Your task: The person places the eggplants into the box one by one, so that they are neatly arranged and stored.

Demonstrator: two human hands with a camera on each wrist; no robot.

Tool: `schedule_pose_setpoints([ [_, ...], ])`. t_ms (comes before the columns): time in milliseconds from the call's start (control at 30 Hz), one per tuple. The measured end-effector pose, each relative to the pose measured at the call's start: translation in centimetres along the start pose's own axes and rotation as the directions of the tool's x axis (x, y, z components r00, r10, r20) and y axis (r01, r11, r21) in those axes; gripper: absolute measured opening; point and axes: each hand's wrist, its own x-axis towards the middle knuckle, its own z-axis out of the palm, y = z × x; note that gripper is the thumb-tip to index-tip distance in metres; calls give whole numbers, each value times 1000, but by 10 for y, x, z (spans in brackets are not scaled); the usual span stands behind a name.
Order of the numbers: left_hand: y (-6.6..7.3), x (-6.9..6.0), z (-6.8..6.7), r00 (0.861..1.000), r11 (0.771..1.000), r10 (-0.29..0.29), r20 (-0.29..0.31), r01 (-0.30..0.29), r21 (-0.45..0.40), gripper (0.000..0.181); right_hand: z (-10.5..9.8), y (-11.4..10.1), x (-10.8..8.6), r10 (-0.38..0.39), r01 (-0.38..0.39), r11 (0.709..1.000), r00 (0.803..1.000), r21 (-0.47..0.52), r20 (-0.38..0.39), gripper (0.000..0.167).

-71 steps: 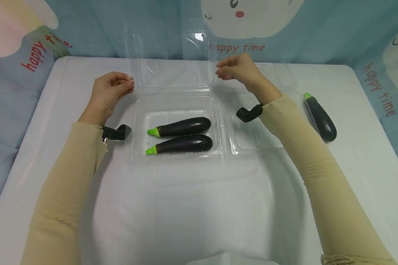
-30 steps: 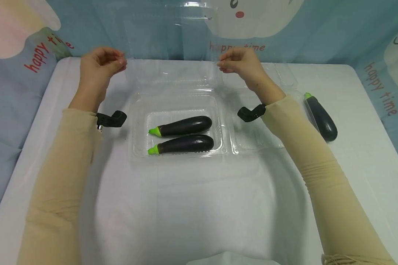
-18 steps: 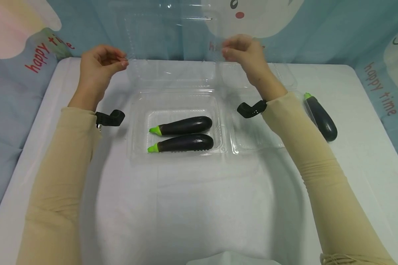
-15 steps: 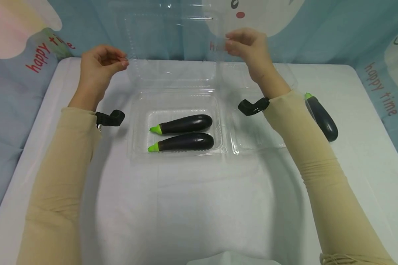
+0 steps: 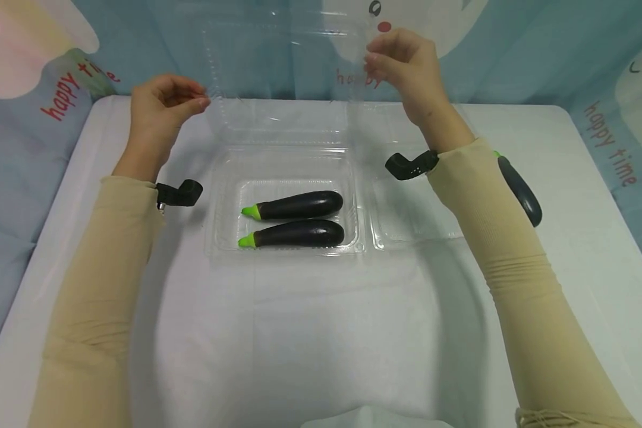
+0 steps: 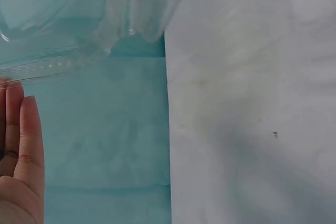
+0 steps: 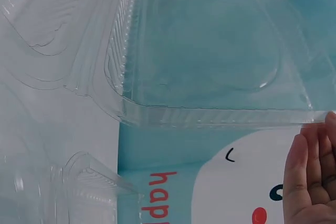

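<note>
A clear plastic clamshell container (image 5: 222, 178) stands on the table with its lid (image 5: 278, 65) raised at the back. Two dark eggplants with green stems, a rear one (image 5: 305, 205) and a front one (image 5: 305, 233), lie side by side in its base. My left hand (image 5: 160, 119) pinches the lid's left edge between thumb and fingers. On the lid's right edge, higher up, my right hand (image 5: 409, 74) pinches the rim. In the right wrist view, the fingertips of the right hand (image 7: 310, 171) meet the lid's rim. The left wrist view shows only part of the left hand (image 6: 21, 156).
A second clear clamshell container (image 5: 377, 238) stands open just right of the first, partly behind my right forearm. Another eggplant (image 5: 521, 193) lies on the white table (image 5: 310, 333) farther right, partly hidden by the sleeve. A blue patterned curtain (image 5: 246, 59) hangs behind the table.
Earlier, my left hand rose along the lid's left edge as the lid tilted farther upright. Over the last second my right hand has slid up the right edge; the left stays nearly still.
</note>
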Motion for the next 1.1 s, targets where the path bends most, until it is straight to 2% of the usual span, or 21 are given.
schedule_pose_setpoints([
  [67,1,0,0,1000,999,11,9,-11,-40,12,0,0,-1,-10,10,1000,1000,-10,10,5],
  [167,3,-1,0,1000,989,17,6,-16,-150,9,0,0,-3,-26,27,999,999,-30,23,5],
  [267,8,-3,1,1000,961,-5,-22,-1,-276,13,0,1,-5,-38,40,998,999,-48,38,5],
  [433,20,-7,2,998,921,0,-66,-26,-389,19,-3,-1,-9,-64,67,996,996,-55,58,5],
  [533,27,-9,3,997,899,29,-78,-60,-434,19,-4,-2,-11,-65,67,997,996,-34,66,5],
  [633,34,-12,4,994,867,65,-91,-101,-488,16,-4,-3,-14,-73,75,997,994,-24,76,6],
  [867,48,-15,8,985,812,129,-115,-171,-557,18,-5,-5,-19,-95,95,995,992,1,88,8],
  [1000,52,-18,8,984,795,132,-120,-177,-581,21,-8,-7,-22,-76,76,997,992,-2,105,7],
  [1100,53,-23,7,985,793,131,-115,-174,-584,21,-9,-10,-24,-67,69,998,991,-9,119,8],
])
